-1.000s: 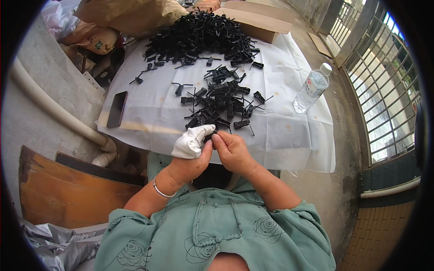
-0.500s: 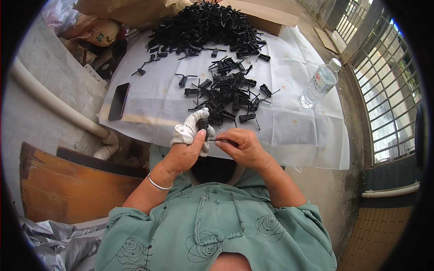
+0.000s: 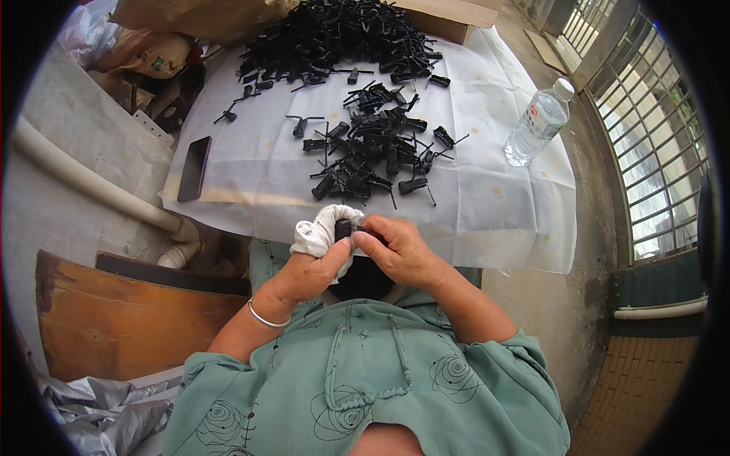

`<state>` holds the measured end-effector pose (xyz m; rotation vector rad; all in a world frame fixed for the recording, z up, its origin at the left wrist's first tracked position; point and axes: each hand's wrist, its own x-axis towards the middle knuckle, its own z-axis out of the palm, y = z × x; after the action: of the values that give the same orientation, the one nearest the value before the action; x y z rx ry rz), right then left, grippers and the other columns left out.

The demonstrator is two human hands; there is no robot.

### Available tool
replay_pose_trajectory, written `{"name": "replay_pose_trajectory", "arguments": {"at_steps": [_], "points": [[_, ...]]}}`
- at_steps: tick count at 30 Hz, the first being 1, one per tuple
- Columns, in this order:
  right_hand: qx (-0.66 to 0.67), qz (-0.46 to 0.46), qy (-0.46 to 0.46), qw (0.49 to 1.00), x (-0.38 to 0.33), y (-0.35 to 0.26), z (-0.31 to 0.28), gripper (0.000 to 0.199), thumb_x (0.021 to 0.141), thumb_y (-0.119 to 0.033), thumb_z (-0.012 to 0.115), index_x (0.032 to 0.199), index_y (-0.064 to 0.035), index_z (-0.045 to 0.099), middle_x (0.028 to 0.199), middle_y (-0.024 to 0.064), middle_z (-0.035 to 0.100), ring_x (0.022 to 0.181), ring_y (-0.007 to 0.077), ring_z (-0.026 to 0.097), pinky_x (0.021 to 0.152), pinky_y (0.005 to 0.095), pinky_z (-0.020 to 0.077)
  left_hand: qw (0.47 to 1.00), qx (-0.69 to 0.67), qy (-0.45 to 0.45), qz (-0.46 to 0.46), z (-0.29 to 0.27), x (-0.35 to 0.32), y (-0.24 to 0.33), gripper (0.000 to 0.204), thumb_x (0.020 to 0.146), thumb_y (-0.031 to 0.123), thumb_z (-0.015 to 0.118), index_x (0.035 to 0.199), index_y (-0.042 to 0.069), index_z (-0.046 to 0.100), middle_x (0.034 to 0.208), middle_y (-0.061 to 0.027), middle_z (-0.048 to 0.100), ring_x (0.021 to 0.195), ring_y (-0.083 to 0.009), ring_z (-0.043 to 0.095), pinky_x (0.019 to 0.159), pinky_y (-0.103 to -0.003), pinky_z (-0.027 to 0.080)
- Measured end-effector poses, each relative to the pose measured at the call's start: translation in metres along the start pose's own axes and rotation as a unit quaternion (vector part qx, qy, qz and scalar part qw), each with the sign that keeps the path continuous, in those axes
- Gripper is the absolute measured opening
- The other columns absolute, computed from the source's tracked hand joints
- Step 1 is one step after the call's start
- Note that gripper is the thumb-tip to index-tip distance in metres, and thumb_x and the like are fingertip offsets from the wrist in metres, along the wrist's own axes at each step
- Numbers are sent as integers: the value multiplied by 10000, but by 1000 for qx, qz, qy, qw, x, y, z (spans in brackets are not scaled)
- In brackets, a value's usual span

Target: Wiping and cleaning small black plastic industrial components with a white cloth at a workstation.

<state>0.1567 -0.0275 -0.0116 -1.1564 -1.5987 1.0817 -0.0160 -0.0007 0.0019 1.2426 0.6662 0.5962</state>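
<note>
My left hand [image 3: 318, 254], its fingers wrapped in white glove cloth, grips a small black plastic part [image 3: 344, 229] between thumb and fingers. My right hand [image 3: 399, 249] is closed on a thin dark tool [image 3: 374, 235] with its tip at the black part; the fingers hide most of it and I cannot make out its kind. Both hands meet just off the table's near edge, above my lap. Beyond them lies a smaller heap of similar black plastic parts [image 3: 372, 140] with thin stems, and behind that a big pile [image 3: 334, 45] of the same.
White sheeting [image 3: 487, 220] covers the table. A phone [image 3: 195, 169] lies at its left edge, and a water bottle [image 3: 538, 125] stands at the right. At the back is a cardboard box [image 3: 445, 19]. Left of the table are a pipe [image 3: 91, 182] and a wooden board [image 3: 129, 311].
My right hand has moved in against the left one, bringing the tool to the black part. The left hand has turned slightly and come a little nearer. The view has shifted a little.
</note>
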Motion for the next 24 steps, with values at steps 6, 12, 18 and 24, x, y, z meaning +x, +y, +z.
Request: {"name": "replay_pose_trajectory", "arguments": {"at_steps": [6, 12, 18, 24], "points": [[-57, -93, -30, 994, -1, 11, 5, 227, 895, -141, 513, 720, 4, 507, 612, 145, 476, 522, 254, 417, 512, 334, 382, 994, 94, 46, 16, -2, 0, -17, 286, 840, 44, 447, 1124, 41, 411, 858, -23, 467, 656, -63, 424, 565, -195, 371], [-55, -90, 13, 994, -3, 14, 22, 212, 881, -118, 518, 713, 10, 507, 611, 155, 497, 526, 278, 451, 510, 346, 383, 924, 328, 127, 149, 5, -9, -18, 278, 790, 41, 463, 1063, -10, 459, 926, -155, 518, 865, -304, 521, 791, -329, 422], [-238, -73, 156, 956, 12, 36, 11, 165, 845, -164, 576, 805, -11, 533, 648, 151, 555, 545, 322, 537, 509, 375, 429, 816, 527, 87, 218, -15, 5, -7, 286, 790, 105, 583, 1054, -2, 560, 1037, -193, 578, 997, -336, 530, 848, -354, 434], [-431, -92, 157, 884, 32, 57, 17, 109, 780, -111, 594, 793, -51, 505, 647, 111, 544, 574, 292, 571, 509, 377, 456, 868, 404, 210, 200, -22, 23, -20, 220, 785, 60, 595, 999, 9, 605, 1012, -162, 599, 907, -316, 582, 786, -348, 480]]}}
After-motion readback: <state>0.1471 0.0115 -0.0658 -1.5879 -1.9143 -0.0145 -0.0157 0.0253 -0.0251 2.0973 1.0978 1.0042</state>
